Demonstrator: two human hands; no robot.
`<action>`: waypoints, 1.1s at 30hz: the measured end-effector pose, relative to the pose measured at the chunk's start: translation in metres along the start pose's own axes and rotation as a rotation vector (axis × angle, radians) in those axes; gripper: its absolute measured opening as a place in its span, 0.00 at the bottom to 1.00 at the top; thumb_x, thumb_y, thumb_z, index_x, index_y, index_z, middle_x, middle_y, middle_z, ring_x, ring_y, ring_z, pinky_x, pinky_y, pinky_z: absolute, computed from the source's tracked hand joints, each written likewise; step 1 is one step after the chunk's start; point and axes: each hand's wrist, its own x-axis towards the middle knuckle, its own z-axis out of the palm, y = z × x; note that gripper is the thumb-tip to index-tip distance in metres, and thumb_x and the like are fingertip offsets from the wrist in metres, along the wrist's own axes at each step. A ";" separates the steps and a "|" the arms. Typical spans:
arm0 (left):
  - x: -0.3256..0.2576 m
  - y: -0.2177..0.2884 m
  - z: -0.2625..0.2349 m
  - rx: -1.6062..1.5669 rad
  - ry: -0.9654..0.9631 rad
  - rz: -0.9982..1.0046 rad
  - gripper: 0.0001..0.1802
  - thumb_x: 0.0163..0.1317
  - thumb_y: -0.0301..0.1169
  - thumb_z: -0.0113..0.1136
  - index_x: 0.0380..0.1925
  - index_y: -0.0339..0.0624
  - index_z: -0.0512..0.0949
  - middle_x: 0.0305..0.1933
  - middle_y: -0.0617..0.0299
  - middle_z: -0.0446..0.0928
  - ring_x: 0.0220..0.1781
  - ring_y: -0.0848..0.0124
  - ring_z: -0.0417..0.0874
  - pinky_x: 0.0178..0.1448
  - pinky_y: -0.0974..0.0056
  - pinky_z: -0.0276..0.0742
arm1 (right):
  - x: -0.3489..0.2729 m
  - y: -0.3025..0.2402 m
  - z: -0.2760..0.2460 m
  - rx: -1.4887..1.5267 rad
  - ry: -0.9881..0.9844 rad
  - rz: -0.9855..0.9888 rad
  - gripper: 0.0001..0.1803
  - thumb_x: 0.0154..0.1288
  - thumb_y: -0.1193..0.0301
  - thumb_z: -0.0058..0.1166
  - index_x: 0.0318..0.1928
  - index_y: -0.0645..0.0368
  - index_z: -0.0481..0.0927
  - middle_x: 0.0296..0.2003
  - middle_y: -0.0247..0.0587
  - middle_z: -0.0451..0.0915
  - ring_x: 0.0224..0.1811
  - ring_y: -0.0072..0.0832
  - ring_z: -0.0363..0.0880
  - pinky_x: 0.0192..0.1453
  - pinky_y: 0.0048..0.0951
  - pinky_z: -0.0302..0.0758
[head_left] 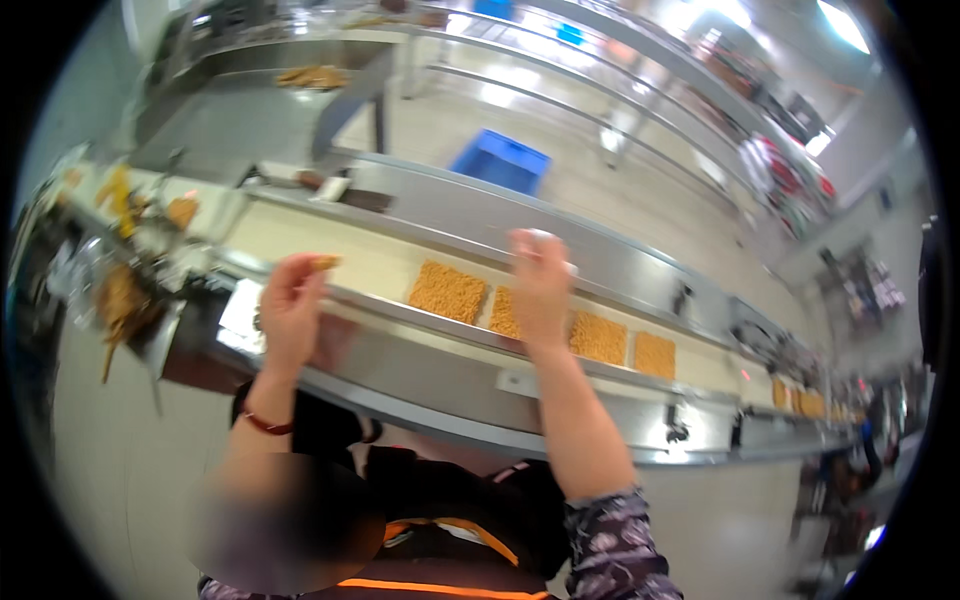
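Observation:
Square golden-brown blocks that look like fried noodle cakes lie in a row on a pale conveyor belt [385, 252]. My left hand [290, 312] is closed in a pinch at the belt's near edge, holding a small golden-brown piece [327, 262]. My right hand [541, 290], smeared by motion, is over the belt and partly covers one noodle cake [503, 314]. White spots show at its fingertips, and I cannot make out its grip. Left of it lies another noodle cake [447, 292]; to its right are a third cake [598, 337] and a flatter-looking block [655, 355].
Metal side rails [420, 318] border the belt. Beyond it, a blue crate [502, 161] stands on the floor. A steel tray [215, 120] at the far left bears brown scraps [312, 77]. More blocks [797, 400] sit farther right along the belt.

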 end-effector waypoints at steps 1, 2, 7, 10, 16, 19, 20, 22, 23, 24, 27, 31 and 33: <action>-0.002 0.005 0.005 -0.020 0.042 0.022 0.09 0.77 0.25 0.60 0.53 0.41 0.82 0.50 0.64 0.86 0.44 0.83 0.81 0.47 0.75 0.80 | -0.003 0.006 0.003 0.010 0.016 -0.054 0.13 0.77 0.63 0.58 0.40 0.61 0.82 0.39 0.48 0.82 0.46 0.47 0.79 0.51 0.47 0.75; -0.001 0.003 0.002 0.006 0.014 0.025 0.09 0.77 0.25 0.60 0.53 0.41 0.82 0.50 0.65 0.86 0.45 0.83 0.81 0.47 0.75 0.79 | -0.005 0.003 0.005 -0.033 0.022 -0.109 0.12 0.77 0.64 0.58 0.42 0.60 0.83 0.39 0.48 0.82 0.46 0.46 0.80 0.51 0.46 0.75; -0.007 0.018 0.019 -0.055 -0.034 -0.112 0.09 0.77 0.25 0.59 0.53 0.44 0.82 0.44 0.66 0.84 0.39 0.83 0.81 0.41 0.74 0.79 | -0.013 0.015 0.000 -0.131 0.034 -0.231 0.13 0.75 0.64 0.60 0.39 0.62 0.82 0.38 0.50 0.82 0.45 0.49 0.79 0.49 0.48 0.76; -0.006 0.004 0.022 -0.027 -0.017 -0.010 0.07 0.76 0.26 0.62 0.50 0.43 0.83 0.38 0.70 0.82 0.35 0.85 0.79 0.36 0.76 0.75 | -0.013 0.005 -0.010 -0.028 -0.033 -0.062 0.12 0.76 0.65 0.58 0.42 0.62 0.84 0.38 0.49 0.83 0.45 0.47 0.80 0.50 0.47 0.76; -0.007 0.025 0.015 0.046 -0.024 -0.019 0.09 0.72 0.26 0.66 0.50 0.40 0.83 0.36 0.68 0.83 0.34 0.84 0.80 0.35 0.75 0.75 | -0.012 0.007 -0.006 -0.037 -0.089 -0.069 0.09 0.76 0.70 0.57 0.42 0.63 0.85 0.38 0.44 0.82 0.44 0.39 0.80 0.50 0.38 0.76; -0.006 0.024 0.017 0.058 -0.029 0.018 0.09 0.71 0.26 0.67 0.49 0.40 0.83 0.37 0.66 0.85 0.35 0.83 0.81 0.35 0.74 0.76 | -0.013 0.005 -0.009 -0.022 -0.101 -0.047 0.09 0.77 0.70 0.56 0.42 0.63 0.84 0.39 0.42 0.81 0.43 0.35 0.79 0.49 0.35 0.75; -0.006 0.025 0.017 0.060 -0.027 0.026 0.09 0.71 0.27 0.67 0.49 0.40 0.83 0.37 0.65 0.85 0.35 0.83 0.81 0.35 0.74 0.76 | -0.013 0.006 -0.009 -0.010 -0.099 -0.051 0.09 0.77 0.70 0.56 0.42 0.63 0.84 0.39 0.41 0.81 0.43 0.34 0.79 0.49 0.34 0.75; -0.007 0.027 0.017 0.050 -0.039 0.020 0.10 0.72 0.27 0.67 0.50 0.39 0.83 0.39 0.66 0.85 0.36 0.83 0.81 0.36 0.74 0.75 | -0.013 0.010 -0.009 0.008 -0.093 -0.053 0.09 0.78 0.70 0.55 0.42 0.63 0.84 0.39 0.40 0.81 0.43 0.32 0.79 0.48 0.32 0.75; -0.007 0.028 0.016 0.041 -0.050 0.006 0.11 0.72 0.28 0.67 0.52 0.40 0.83 0.40 0.67 0.85 0.37 0.84 0.81 0.37 0.75 0.75 | -0.013 0.011 -0.008 0.012 -0.102 -0.041 0.09 0.78 0.70 0.55 0.42 0.63 0.84 0.39 0.40 0.81 0.43 0.31 0.79 0.48 0.32 0.75; -0.008 0.029 0.016 0.027 -0.063 -0.009 0.12 0.72 0.28 0.67 0.53 0.40 0.82 0.41 0.68 0.85 0.38 0.85 0.81 0.38 0.75 0.74 | -0.013 0.012 -0.010 0.011 -0.110 -0.029 0.09 0.78 0.70 0.55 0.42 0.63 0.84 0.39 0.40 0.81 0.43 0.31 0.79 0.48 0.32 0.75; -0.008 0.029 0.017 0.017 -0.063 -0.014 0.12 0.72 0.29 0.67 0.53 0.40 0.83 0.41 0.68 0.85 0.36 0.85 0.79 0.38 0.75 0.73 | -0.013 0.012 -0.012 -0.011 -0.127 -0.009 0.10 0.79 0.69 0.54 0.43 0.63 0.83 0.39 0.39 0.81 0.42 0.28 0.78 0.50 0.31 0.74; -0.007 0.029 0.015 -0.016 -0.067 -0.036 0.11 0.72 0.30 0.67 0.52 0.40 0.83 0.39 0.70 0.83 0.33 0.86 0.74 0.37 0.76 0.71 | -0.012 0.012 -0.010 0.009 -0.141 0.006 0.09 0.79 0.69 0.54 0.44 0.62 0.83 0.39 0.38 0.81 0.41 0.27 0.77 0.50 0.31 0.74; -0.008 0.031 0.016 0.016 -0.065 -0.014 0.11 0.72 0.29 0.67 0.52 0.40 0.83 0.38 0.71 0.83 0.32 0.86 0.74 0.36 0.76 0.71 | -0.013 0.011 -0.010 0.005 -0.144 0.013 0.09 0.79 0.69 0.54 0.44 0.62 0.83 0.39 0.38 0.81 0.41 0.27 0.76 0.50 0.31 0.73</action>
